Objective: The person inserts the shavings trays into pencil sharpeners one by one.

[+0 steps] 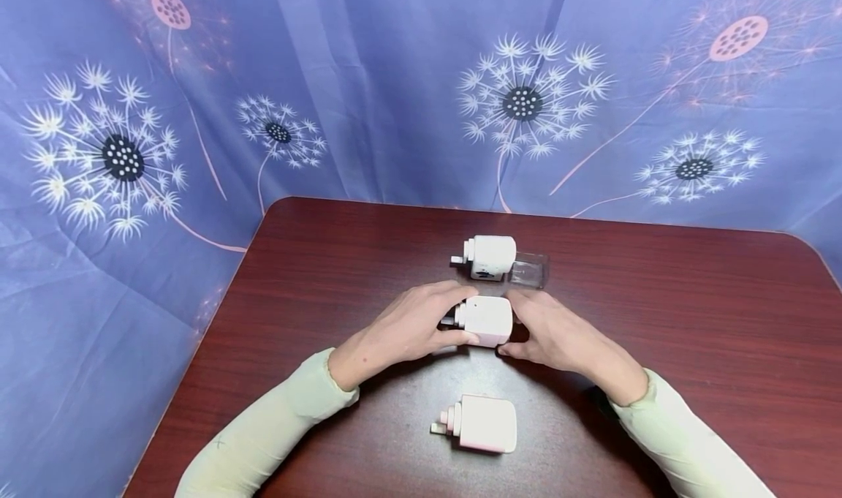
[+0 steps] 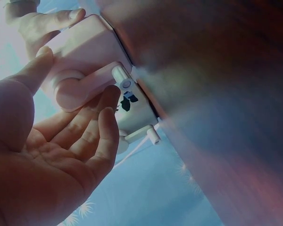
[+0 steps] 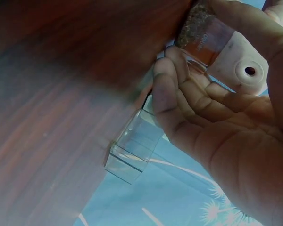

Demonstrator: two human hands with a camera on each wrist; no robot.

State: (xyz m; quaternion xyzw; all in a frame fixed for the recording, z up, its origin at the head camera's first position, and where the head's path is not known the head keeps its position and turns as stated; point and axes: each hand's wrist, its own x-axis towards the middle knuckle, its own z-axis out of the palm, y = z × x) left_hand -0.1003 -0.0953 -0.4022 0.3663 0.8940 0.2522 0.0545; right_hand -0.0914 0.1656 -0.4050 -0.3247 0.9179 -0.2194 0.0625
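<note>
Both hands are at the middle of three hand-crank pencil sharpeners. My left hand (image 1: 411, 322) grips this white-pink pencil sharpener (image 1: 488, 319) at its crank end, thumb on the near side, fingers on the far side around the crank (image 2: 87, 87). From the other end, my right hand (image 1: 559, 330) holds it between thumb and fingers. The right wrist view shows its see-through drawer (image 3: 203, 42) with shavings inside, next to the round pencil hole (image 3: 250, 71). Behind it stands a white sharpener (image 1: 495, 251) with a dark print on its side, a clear drawer (image 1: 529, 270) sticking out at its right.
A third, pale pink sharpener (image 1: 488, 421) stands nearer to me, its crank pointing left. All are on a dark red-brown wooden table (image 1: 691, 322). A blue cloth (image 1: 395, 81) with dandelion prints hangs behind the table and along its left side.
</note>
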